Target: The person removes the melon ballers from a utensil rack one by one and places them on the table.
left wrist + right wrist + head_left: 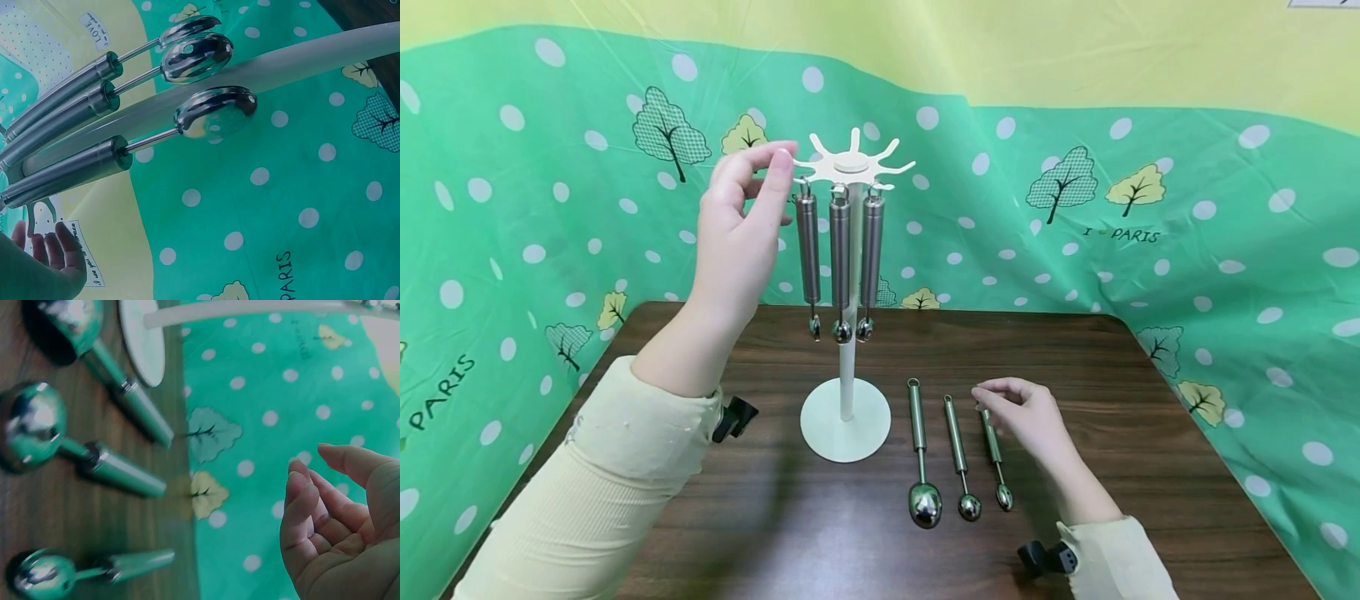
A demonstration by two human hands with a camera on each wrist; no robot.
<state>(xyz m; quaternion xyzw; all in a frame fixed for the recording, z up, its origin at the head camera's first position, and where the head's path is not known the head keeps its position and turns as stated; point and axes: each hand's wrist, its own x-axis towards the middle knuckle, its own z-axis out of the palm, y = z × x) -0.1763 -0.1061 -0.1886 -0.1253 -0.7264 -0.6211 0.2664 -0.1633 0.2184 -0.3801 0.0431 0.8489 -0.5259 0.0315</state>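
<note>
Thumb and fingertips of the left hand (737, 208) pinch one prong's tip on a white, round-based rack (846, 442). Just right of that hand, three steel spoons with grey tubular handles (841, 250) hang from the rack. Thumb and fingers apart, the right hand (1030, 421) hovers by the handle end of a small shiny steel spoon (992, 442) on the dark wood-grain bench (1150, 467); two larger shiny steel spoons (956, 437) lie left of it.

"Where's the head view?"
"Above the table (1037, 350), facing forward and down, the whole rack (846, 437) in frame."
"And the wrist views?"
"Close, turned sideways: left at hanging spoons (103, 100), right at lying spoons (128, 472); both share the pole (300, 61)."
</note>
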